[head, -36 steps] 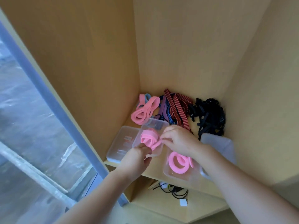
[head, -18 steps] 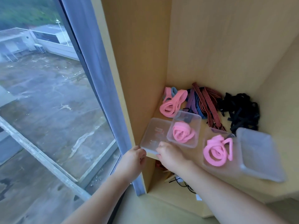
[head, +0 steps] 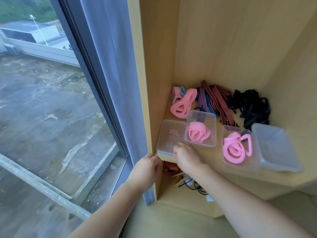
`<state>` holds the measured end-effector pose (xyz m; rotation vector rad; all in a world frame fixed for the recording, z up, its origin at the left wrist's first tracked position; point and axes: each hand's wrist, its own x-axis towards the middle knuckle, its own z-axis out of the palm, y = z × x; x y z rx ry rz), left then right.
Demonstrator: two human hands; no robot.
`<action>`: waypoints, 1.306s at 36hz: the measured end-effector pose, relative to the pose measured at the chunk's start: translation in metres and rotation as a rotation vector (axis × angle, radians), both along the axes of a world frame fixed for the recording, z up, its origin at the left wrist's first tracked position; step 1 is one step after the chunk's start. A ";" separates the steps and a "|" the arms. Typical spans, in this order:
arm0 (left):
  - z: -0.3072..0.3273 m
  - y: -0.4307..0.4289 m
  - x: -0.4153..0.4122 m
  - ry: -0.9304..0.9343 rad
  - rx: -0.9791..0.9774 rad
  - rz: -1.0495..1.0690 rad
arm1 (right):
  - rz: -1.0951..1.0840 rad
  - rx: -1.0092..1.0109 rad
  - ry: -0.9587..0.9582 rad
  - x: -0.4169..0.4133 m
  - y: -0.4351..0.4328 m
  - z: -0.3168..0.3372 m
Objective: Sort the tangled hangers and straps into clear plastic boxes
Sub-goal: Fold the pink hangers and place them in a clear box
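While the right hand curls its fingers over the near edge of the clear lid, the left hand sits curled at the lid's corner, grip unclear. Light, slick, bendy plastic, I'd say: best pinched at the rim.

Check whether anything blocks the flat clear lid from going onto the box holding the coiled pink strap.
Nothing visible does. The right hand holds the lid by its front edge at the shelf's front left. The box stands directly beside it, top open, with the pink strap lying inside.
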<state>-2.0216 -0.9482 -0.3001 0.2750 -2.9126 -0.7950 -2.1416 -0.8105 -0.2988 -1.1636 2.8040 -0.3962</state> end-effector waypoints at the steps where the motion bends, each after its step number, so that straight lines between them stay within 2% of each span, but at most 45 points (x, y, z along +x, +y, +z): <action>1: 0.001 0.000 0.000 0.005 -0.001 -0.003 | -0.010 -0.008 -0.003 -0.001 0.000 0.000; 9: 0.006 0.001 -0.004 0.010 -0.008 0.002 | -0.116 -0.109 -0.132 -0.006 0.002 0.004; 16: 0.011 0.012 -0.011 0.014 0.018 -0.005 | -0.102 -0.147 -0.140 -0.004 0.004 0.009; 21: 0.015 0.016 -0.014 0.080 0.044 0.018 | -0.092 -0.190 -0.145 -0.002 0.007 0.013; 26: 0.024 0.022 -0.022 0.232 0.108 0.015 | -0.139 -0.314 -0.210 0.000 0.010 0.020; 33: 0.042 0.027 -0.036 0.308 0.040 0.001 | -0.121 -0.435 -0.274 0.001 0.014 0.032; 42: 0.067 0.033 -0.039 0.449 0.044 -0.036 | 0.004 -0.600 -0.166 -0.005 0.028 0.049; 47: 0.078 0.046 -0.041 0.531 0.022 -0.146 | -0.184 -0.739 -0.046 -0.031 0.043 0.078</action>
